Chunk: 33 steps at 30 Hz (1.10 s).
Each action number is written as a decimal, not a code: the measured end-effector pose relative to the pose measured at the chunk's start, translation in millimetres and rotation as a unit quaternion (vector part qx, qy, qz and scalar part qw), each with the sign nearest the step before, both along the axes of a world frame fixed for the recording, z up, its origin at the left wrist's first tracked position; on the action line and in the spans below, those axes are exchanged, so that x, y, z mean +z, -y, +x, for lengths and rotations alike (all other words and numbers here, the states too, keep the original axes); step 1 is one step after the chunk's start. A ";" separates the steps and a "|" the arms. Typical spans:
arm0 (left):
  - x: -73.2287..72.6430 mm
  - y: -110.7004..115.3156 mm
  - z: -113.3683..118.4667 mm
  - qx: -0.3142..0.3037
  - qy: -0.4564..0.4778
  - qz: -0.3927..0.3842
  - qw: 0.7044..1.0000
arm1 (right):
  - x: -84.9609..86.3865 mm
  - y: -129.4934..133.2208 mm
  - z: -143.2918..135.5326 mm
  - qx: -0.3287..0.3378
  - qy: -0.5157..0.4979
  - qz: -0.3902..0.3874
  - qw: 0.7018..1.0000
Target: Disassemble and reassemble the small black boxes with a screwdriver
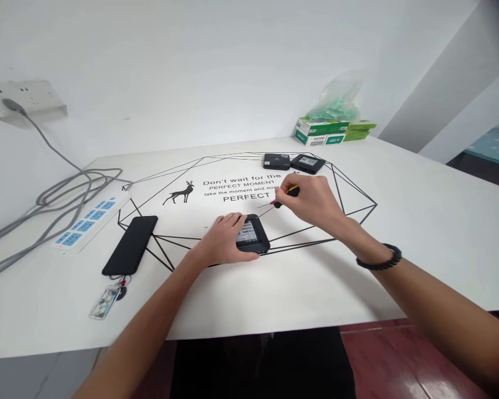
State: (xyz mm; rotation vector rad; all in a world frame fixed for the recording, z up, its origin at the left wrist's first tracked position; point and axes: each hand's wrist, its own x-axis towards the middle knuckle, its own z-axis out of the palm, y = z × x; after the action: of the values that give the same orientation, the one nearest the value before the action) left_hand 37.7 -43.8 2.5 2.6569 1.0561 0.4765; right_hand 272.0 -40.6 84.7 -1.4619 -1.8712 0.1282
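1 blk beaded bracelet [393,260], R wrist; blk clothing [263,363], lap.

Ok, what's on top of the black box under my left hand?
A pale printed label shows on the black box, its print too small to read. Your left hand covers the box's left side, so anything there is hidden.

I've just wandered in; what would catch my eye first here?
Probably the centre, where the left hand grips a black box and the right hand holds a screwdriver at its far edge. Beyond them, black lettering and a deer print stand out on the white table. Green boxes add colour at the back right.
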 end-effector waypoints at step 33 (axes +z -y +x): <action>-0.7 -15.5 1.6 0.071 0.166 0.022 0.983 | 31.4 21.9 -0.8 -0.010 0.006 0.038 0.999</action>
State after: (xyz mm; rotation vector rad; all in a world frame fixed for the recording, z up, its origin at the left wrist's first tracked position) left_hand 39.2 -28.2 1.8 2.4301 1.1403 0.9426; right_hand 271.3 -62.4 116.1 -1.4317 -1.8512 0.0380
